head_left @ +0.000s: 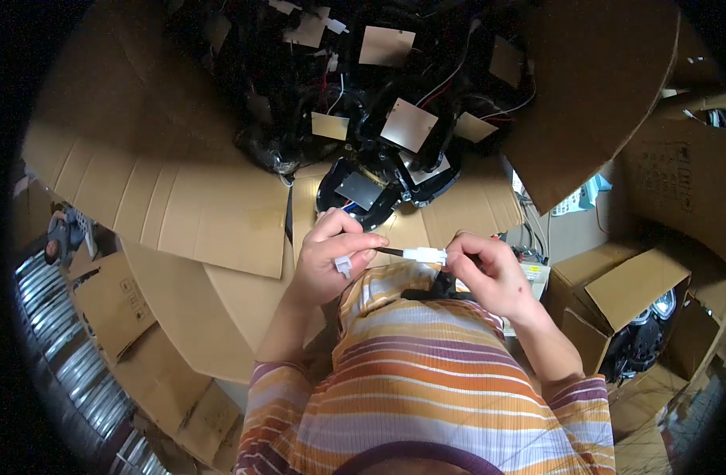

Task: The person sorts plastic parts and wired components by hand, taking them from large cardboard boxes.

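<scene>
My left hand point(331, 253) pinches a thin black cable, and a small white plastic connector point(344, 264) pokes out below its fingers. My right hand point(485, 269) grips the other end, where a white plug connector point(424, 254) sits on the cable point(388, 251). Both hands are held close to my chest, over a striped shirt. Just beyond them a black round-edged instrument unit point(359, 194) lies at the mouth of a large open cardboard box point(181, 182).
The big box holds several black units with tan tags point(409, 124) and red and black wires. Smaller open cartons point(632, 285) stand at right, one with a black lamp part. Flat cardboard and metal rims point(62, 348) lie at left. A person sits far left.
</scene>
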{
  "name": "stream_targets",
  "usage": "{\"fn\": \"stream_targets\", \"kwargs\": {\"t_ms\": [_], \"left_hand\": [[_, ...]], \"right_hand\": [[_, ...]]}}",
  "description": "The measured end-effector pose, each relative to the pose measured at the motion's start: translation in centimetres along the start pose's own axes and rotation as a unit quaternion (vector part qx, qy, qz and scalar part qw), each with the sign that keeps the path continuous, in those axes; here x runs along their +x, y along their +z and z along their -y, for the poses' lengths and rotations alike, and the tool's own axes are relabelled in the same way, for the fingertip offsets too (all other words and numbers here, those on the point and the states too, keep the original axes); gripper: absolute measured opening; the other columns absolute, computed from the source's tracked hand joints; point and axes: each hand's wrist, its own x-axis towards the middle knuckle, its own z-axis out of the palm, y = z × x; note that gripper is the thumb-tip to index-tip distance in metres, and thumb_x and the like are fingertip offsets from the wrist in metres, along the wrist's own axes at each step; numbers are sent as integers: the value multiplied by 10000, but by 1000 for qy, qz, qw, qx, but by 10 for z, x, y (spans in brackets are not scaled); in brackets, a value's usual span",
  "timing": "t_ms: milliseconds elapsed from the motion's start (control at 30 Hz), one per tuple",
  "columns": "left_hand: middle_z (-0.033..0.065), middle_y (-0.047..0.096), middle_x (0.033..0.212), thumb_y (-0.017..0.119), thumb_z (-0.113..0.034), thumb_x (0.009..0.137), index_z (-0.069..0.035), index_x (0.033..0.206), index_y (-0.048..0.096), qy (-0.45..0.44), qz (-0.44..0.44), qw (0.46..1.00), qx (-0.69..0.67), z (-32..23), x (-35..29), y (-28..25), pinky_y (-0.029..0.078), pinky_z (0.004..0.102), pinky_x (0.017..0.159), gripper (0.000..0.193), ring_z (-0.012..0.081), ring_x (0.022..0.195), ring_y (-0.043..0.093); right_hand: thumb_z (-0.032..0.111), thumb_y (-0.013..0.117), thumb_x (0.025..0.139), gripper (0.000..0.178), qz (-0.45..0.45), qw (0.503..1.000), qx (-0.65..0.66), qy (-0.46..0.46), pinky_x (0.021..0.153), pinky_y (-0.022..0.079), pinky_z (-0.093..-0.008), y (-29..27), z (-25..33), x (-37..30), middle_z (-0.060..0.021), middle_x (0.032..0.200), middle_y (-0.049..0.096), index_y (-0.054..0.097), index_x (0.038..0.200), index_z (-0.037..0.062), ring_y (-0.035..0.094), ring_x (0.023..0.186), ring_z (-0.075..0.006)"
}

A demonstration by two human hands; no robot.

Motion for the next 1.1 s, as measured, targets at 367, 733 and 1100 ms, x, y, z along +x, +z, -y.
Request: {"fn": "stream_targets", "kwargs": {"t_ms": [367, 733, 1100], "left_hand": [[26, 347, 602, 451, -137, 777, 30, 861, 477, 170, -589, 784, -100, -90, -145, -212, 306, 272, 545, 189, 136, 584, 324], [7, 488, 582, 493, -192, 757, -28, 796, 556, -394, -530, 751, 5, 187, -264, -222, 361, 206, 468, 181, 84, 505, 436], [42, 501, 681, 512, -8, 707, 7, 837, 564, -14, -326, 942, 74, 4, -12, -23, 389, 216, 540, 141, 108, 629, 470]], "right_hand": [[46, 436, 711, 83, -1, 999, -7, -50, 511, 339, -204, -37, 5, -28, -39, 631, 469, 470, 654, -4, 434, 582, -92], [71, 467, 710, 86, 71, 989, -68, -109, 491, 374, -241, -10, 8, -21, -73, 632, 478, 486, 669, -1, 466, 575, -151], [76, 464, 704, 90, 68, 991, -71, -92, 493, 366, -245, -9, 12, -16, -87, 628, 480, 492, 678, -6, 462, 543, -166]]}}
